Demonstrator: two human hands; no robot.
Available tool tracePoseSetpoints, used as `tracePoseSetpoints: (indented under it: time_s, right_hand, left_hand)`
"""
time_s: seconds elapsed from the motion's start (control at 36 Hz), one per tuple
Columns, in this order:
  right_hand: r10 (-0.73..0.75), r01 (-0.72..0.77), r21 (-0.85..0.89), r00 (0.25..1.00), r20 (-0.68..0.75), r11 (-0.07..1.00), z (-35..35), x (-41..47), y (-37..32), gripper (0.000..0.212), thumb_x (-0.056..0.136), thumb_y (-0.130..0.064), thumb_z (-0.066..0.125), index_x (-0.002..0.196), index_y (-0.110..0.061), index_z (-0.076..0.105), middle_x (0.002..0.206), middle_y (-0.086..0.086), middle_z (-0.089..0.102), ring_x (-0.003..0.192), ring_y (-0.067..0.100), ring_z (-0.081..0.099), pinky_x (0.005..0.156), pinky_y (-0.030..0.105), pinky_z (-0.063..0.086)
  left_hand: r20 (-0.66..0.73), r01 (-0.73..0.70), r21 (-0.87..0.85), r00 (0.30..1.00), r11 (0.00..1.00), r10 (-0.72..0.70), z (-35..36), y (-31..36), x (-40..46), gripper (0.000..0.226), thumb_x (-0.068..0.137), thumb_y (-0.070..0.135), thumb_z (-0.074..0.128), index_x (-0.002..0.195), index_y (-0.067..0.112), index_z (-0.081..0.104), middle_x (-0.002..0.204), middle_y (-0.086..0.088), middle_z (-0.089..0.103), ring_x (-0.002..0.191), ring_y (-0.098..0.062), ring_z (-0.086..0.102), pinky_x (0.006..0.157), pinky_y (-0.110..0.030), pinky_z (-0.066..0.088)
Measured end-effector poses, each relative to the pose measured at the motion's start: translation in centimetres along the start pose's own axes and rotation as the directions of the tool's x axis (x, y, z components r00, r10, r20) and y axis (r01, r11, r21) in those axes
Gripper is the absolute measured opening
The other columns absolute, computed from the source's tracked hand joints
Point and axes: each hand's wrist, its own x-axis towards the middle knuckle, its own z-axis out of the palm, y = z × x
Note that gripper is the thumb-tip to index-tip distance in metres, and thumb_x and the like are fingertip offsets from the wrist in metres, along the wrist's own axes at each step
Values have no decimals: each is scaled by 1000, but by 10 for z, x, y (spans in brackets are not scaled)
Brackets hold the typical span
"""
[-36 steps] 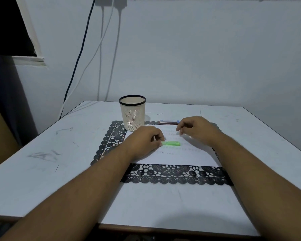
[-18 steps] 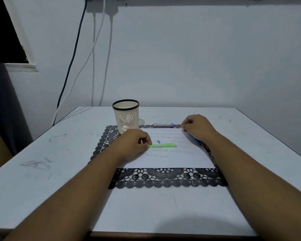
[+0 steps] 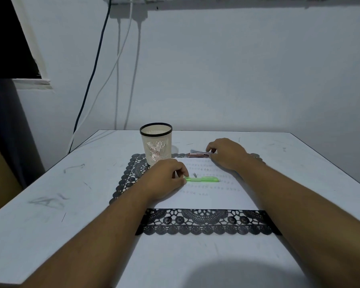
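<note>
Green pen (image 3: 203, 179) lies flat on the paper (image 3: 212, 201), just right of the left hand (image 3: 166, 178), which pinches its end — light, stiff, slick plastic that will roll, so grip mid-barrel — while the right hand (image 3: 227, 154) curls its fingertips onto the pens (image 3: 198, 153) just left of it.

Dim, bluish light from above; soft shadows, wide-angle bending at edges, mild blur.
</note>
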Motion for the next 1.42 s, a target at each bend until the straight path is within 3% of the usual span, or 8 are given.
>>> tracePoseSetpoints:
  time_s: [0.17,0.61,0.78,0.92,1.06,1.19,1.28,1.42]
  right_hand:
    - [21,-20,20,997,-72,1000,2,1,0,17,96,-22,60,108,-26,72,106,-9,68,103,14,57,75,32,40]
    - [90,-87,389,996,11,917,0,2,14,25,90,-10,75,107,-24,62,89,-10,70,78,4,59,62,22,38]
    - [189,-169,502,982,11,848,-3,-5,19,23,89,-3,70,105,-20,69,89,-3,75,85,16,68,70,27,49]
    - [206,-153,581,978,-26,799,-13,-22,22,19,93,-5,67,102,-20,75,88,9,72,74,12,61,58,12,44]
    - [269,-118,775,961,-69,621,-34,-38,6,20,92,-7,70,99,-23,78,93,6,78,74,13,67,68,29,53]
    - [171,-71,799,985,-40,597,-41,-59,-21,17,89,-6,72,96,-19,79,78,3,77,64,7,65,59,19,50]
    - [130,-57,825,991,-20,563,-35,-68,-34,16,90,-6,73,97,-19,79,79,4,76,68,13,65,67,28,51]
    - [47,-13,897,999,-9,442,-26,-73,-48,14,90,-1,74,96,-13,78,80,8,74,71,15,67,66,26,53]
  left_hand:
    - [-12,16,-23,1000,1000,-16,0,-3,1,12,90,21,76,101,26,76,91,14,63,80,3,57,66,-12,39]
    - [7,20,-36,1000,999,-20,-1,-1,0,15,91,19,76,106,23,77,96,9,65,85,-5,60,76,-23,49]
    - [10,34,-63,999,997,-34,0,-3,1,14,91,21,76,105,24,76,95,10,65,81,-4,60,71,-21,47]
    - [-44,28,-113,998,993,-33,0,-5,-1,16,88,35,69,104,35,71,99,16,62,89,-4,59,76,-29,51]
    - [-148,-73,-4,986,997,72,-5,0,0,39,99,33,68,136,31,58,130,15,57,114,-1,52,93,-24,43]
    - [-271,-139,117,948,983,167,-6,17,1,54,98,32,69,149,27,50,147,6,51,131,-10,44,103,-27,36]
    - [-294,-155,218,931,964,216,-5,25,0,56,95,31,73,147,22,55,143,1,59,129,-19,51,106,-38,42]
    - [-338,-145,326,905,934,258,-4,31,-2,34,92,28,77,125,20,73,115,2,74,104,-24,66,88,-43,50]
